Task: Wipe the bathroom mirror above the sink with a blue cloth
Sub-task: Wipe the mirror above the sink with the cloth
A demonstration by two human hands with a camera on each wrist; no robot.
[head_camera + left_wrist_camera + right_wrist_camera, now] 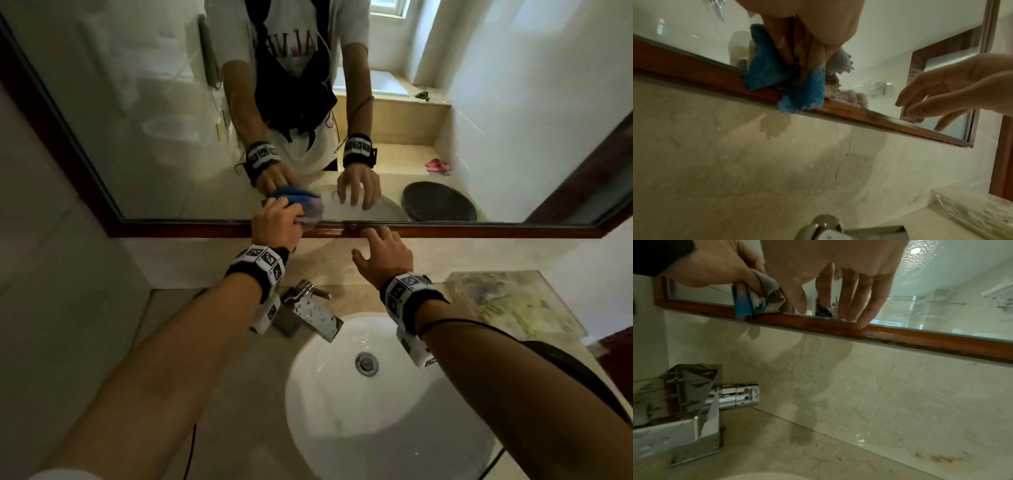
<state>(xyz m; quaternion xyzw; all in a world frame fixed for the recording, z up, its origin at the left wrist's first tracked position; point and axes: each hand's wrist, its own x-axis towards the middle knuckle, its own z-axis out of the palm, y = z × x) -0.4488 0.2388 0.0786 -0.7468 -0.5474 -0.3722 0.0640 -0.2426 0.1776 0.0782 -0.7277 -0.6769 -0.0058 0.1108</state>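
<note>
The mirror [154, 120] has a brown wooden frame [479, 231] and hangs above the sink. My left hand [274, 224] grips a bunched blue cloth [310, 212] with grey and brownish patches against the glass at the mirror's bottom edge. In the left wrist view the cloth [766, 71] hangs over the frame [694, 65] under my curled fingers [812, 40]. My right hand [383, 250] is open and holds nothing. Its straight fingertips [862, 324] touch the lower frame just right of the cloth [745, 305]. Water droplets show on the glass at the upper right of the right wrist view.
A chrome faucet [308, 308] stands below my left wrist. The white basin [342, 394] is set in a beige stone counter. A clear patterned glass tray [507, 305] sits on the counter at the right. A stone backsplash [859, 378] runs under the mirror, and a wall closes the left side.
</note>
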